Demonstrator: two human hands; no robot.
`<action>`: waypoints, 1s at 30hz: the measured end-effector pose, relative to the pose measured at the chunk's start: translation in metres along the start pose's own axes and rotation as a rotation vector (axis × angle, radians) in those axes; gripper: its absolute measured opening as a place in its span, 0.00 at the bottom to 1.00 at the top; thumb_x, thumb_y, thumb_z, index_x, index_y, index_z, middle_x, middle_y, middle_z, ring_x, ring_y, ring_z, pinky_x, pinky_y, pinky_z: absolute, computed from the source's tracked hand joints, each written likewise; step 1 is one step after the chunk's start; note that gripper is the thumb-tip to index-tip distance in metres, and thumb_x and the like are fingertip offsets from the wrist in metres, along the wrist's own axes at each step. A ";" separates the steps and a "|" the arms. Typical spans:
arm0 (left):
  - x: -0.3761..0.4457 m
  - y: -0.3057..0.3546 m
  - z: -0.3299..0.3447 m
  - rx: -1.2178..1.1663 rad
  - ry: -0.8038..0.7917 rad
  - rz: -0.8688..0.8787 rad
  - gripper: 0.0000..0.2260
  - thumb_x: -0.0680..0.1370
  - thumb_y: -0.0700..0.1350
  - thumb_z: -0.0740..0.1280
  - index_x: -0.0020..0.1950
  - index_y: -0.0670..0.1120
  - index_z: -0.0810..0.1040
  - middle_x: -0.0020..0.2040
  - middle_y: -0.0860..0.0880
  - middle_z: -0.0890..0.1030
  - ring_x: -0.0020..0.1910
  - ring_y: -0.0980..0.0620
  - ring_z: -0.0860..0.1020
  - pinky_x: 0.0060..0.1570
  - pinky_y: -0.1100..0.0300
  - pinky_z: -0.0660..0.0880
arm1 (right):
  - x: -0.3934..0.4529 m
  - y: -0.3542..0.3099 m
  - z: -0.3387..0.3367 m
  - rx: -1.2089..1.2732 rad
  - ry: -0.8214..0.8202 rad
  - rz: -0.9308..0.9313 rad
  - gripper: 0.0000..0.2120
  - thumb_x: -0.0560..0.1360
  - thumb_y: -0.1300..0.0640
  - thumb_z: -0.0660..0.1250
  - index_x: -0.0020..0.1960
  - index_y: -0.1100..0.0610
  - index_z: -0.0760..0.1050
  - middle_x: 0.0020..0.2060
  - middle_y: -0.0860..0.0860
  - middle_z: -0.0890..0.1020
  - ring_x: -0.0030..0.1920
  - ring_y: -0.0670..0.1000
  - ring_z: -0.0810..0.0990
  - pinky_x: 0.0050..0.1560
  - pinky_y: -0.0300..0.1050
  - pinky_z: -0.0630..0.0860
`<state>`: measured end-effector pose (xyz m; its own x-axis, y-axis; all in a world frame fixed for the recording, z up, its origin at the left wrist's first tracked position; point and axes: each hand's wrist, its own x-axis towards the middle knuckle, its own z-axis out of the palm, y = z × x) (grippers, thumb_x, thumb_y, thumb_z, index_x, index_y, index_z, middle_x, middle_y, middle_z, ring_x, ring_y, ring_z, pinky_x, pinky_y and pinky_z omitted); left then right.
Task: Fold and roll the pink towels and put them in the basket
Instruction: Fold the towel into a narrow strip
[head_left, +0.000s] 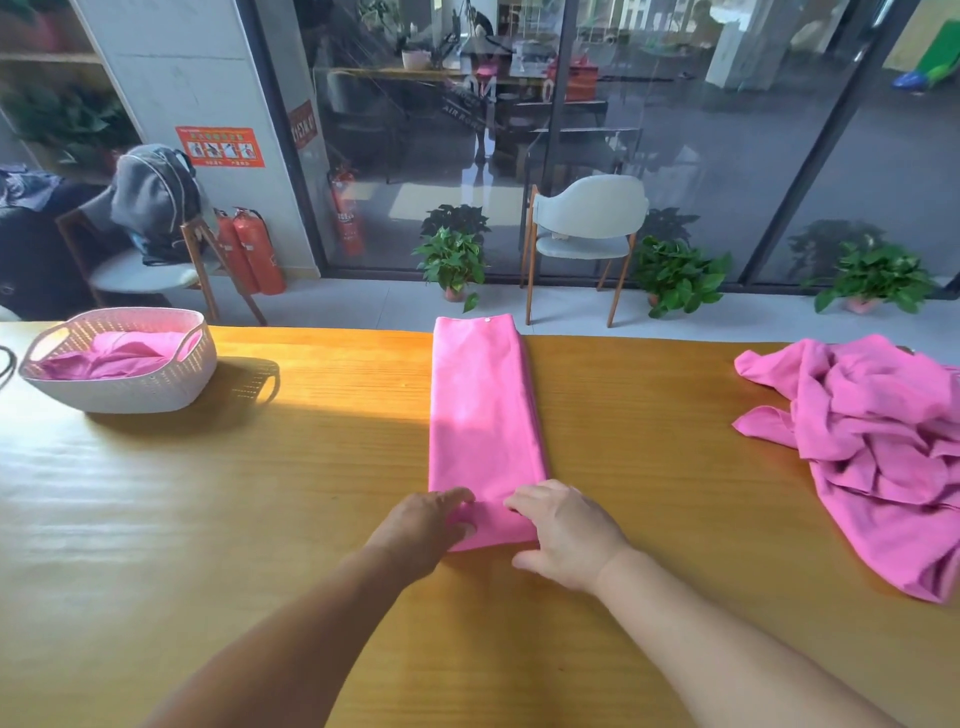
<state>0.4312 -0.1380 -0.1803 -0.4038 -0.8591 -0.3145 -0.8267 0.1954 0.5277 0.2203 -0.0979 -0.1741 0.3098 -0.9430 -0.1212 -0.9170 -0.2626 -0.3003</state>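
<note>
Hands first: I see my left hand (434, 525) and right hand (563, 530) pinching the near end of the long folded pink towel (485, 415), which lies mid-table, reaching the wooden table's (260, 519) far edge.

One view only, worn on the head, so nothing shared with a second camera. Looks forward and down across a wooden table (270, 519) from the near edge, toward a glass wall (675, 130) at the far side. Close over the left hand (426, 530) and right hand (566, 535), both forearms running in from the bottom edge. Wide-angle, with straight lines bowing near the borders. Takes in a basket (124, 387) far left, a heap of pink cloth (878, 447) far right, and a chair (587, 223) on the floor beyond the table.
</note>
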 end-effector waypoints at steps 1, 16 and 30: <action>0.002 0.001 0.000 -0.013 -0.019 -0.004 0.15 0.80 0.47 0.64 0.68 0.55 0.73 0.59 0.51 0.81 0.53 0.52 0.80 0.51 0.56 0.80 | 0.001 0.000 0.001 -0.025 -0.008 0.011 0.25 0.71 0.48 0.73 0.67 0.49 0.73 0.59 0.44 0.78 0.62 0.48 0.71 0.66 0.44 0.68; -0.044 -0.008 0.004 0.133 -0.247 0.057 0.16 0.82 0.52 0.59 0.69 0.54 0.74 0.62 0.50 0.74 0.56 0.51 0.73 0.54 0.58 0.73 | -0.023 -0.035 -0.004 0.044 -0.249 0.097 0.18 0.70 0.46 0.74 0.59 0.46 0.80 0.49 0.47 0.84 0.51 0.51 0.78 0.50 0.41 0.72; -0.049 -0.003 0.005 0.155 0.033 0.206 0.16 0.76 0.50 0.69 0.64 0.52 0.78 0.59 0.56 0.77 0.57 0.56 0.74 0.61 0.60 0.71 | 0.001 -0.030 -0.010 0.238 -0.269 0.249 0.19 0.66 0.49 0.79 0.55 0.47 0.80 0.53 0.44 0.80 0.52 0.45 0.77 0.54 0.41 0.75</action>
<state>0.4520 -0.0940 -0.1701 -0.5591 -0.8081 -0.1855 -0.7794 0.4359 0.4500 0.2457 -0.0934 -0.1560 0.1703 -0.8764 -0.4504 -0.8981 0.0501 -0.4370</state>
